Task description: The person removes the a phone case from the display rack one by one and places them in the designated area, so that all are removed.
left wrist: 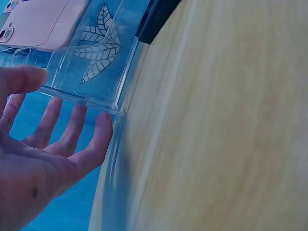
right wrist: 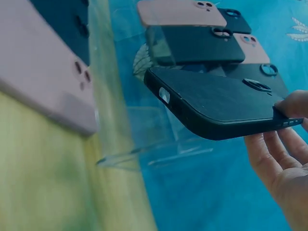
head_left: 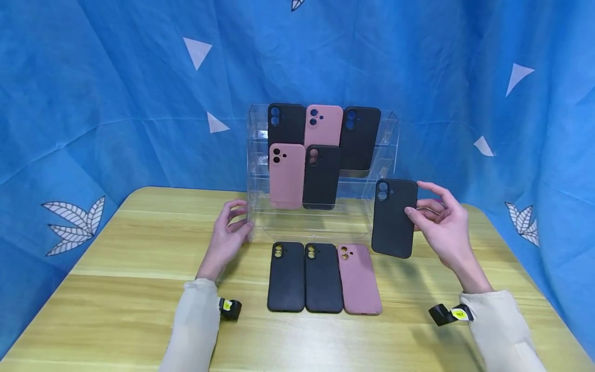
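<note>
My right hand [head_left: 439, 219] pinches a black phone case [head_left: 393, 218] by its right edge and holds it upright above the table, just right of a clear acrylic display stand [head_left: 321, 219]. In the right wrist view the black phone case [right wrist: 221, 103] lies between thumb and fingers [right wrist: 269, 154]. My left hand [head_left: 230, 230] rests with straight fingers against the stand's left front corner [left wrist: 103, 98]. The stand carries three black and two pink cases. Two black cases [head_left: 304, 276] and a pink case [head_left: 359, 279] lie flat in a row before it.
The wooden table [head_left: 116, 289] is backed by a blue cloth with white leaf prints [head_left: 93, 103]. A wrist camera strap sits on each sleeve [head_left: 230, 308].
</note>
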The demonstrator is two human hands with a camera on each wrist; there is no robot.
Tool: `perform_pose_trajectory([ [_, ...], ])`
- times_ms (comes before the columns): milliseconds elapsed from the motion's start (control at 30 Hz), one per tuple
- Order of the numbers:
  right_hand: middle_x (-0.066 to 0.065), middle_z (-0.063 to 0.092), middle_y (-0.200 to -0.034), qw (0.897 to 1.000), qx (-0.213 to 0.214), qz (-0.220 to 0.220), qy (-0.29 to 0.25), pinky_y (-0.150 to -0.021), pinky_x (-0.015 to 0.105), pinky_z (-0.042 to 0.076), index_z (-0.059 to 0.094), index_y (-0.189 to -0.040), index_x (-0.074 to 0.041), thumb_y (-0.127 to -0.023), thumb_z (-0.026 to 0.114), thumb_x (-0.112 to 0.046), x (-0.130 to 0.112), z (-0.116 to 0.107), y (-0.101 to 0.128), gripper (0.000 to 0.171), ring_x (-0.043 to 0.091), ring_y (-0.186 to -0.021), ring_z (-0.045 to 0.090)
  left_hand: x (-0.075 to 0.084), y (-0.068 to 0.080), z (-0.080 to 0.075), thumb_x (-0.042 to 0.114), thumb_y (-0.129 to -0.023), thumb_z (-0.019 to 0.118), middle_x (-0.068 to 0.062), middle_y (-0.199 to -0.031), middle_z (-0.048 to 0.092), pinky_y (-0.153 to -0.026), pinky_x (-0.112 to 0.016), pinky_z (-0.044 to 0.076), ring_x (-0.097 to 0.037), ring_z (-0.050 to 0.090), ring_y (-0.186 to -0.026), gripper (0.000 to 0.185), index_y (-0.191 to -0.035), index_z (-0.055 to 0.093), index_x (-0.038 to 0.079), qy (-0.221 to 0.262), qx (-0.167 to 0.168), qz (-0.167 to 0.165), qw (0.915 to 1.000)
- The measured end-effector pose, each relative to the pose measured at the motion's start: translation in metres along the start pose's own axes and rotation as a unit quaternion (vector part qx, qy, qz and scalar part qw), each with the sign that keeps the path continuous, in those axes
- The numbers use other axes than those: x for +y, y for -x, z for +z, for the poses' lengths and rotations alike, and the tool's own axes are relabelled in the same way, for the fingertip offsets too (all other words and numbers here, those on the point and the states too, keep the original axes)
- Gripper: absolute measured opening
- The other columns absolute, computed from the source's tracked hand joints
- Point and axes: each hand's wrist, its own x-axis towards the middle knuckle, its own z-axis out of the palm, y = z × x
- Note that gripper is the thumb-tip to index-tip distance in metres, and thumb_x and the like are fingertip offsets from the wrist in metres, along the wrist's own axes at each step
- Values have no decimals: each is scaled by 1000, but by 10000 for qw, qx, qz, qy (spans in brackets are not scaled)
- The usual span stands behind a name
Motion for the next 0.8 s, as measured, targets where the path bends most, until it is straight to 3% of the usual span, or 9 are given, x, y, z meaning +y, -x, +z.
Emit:
perform_pose_trajectory([
  [300,-10,72,-83,9990,16,441,-51,-56,15,55,60,-137,-14,-88,65,16,15,-19,21,57,1,-72,74,0,1,0,-3,-96,59,-17,-149,47,-86,-42,60,-42,52,-137,53,-144,43,15,-29,-14,-1,10000],
  [467,-12,71,-84,9954,-251,917,147,-55,17,55,60,-137,-16,-89,67,13,24,-31,35,57,1,-74,74,1,1,1,-3,-96,59,-17,-149,47,-87,-43,61,-42,53,-136,54,-144,44,15,-10,-11,-37,10000],
  [600,-13,71,-86,9874,-653,1285,652,-55,21,57,57,-139,-18,-91,70,7,29,-39,46,55,1,-74,73,1,1,0,-2,-96,59,-15,-149,47,-87,-45,61,-40,54,-136,53,-144,44,17,-19,-40,-98,9999],
  [800,-17,69,-95,9664,-1222,1709,1484,-60,26,59,51,-145,-17,-94,73,-7,34,-47,56,56,3,-79,73,2,1,-1,1,-98,59,-14,-150,47,-82,-39,60,-39,53,-137,51,-144,43,18,-57,-84,-70,9999],
])
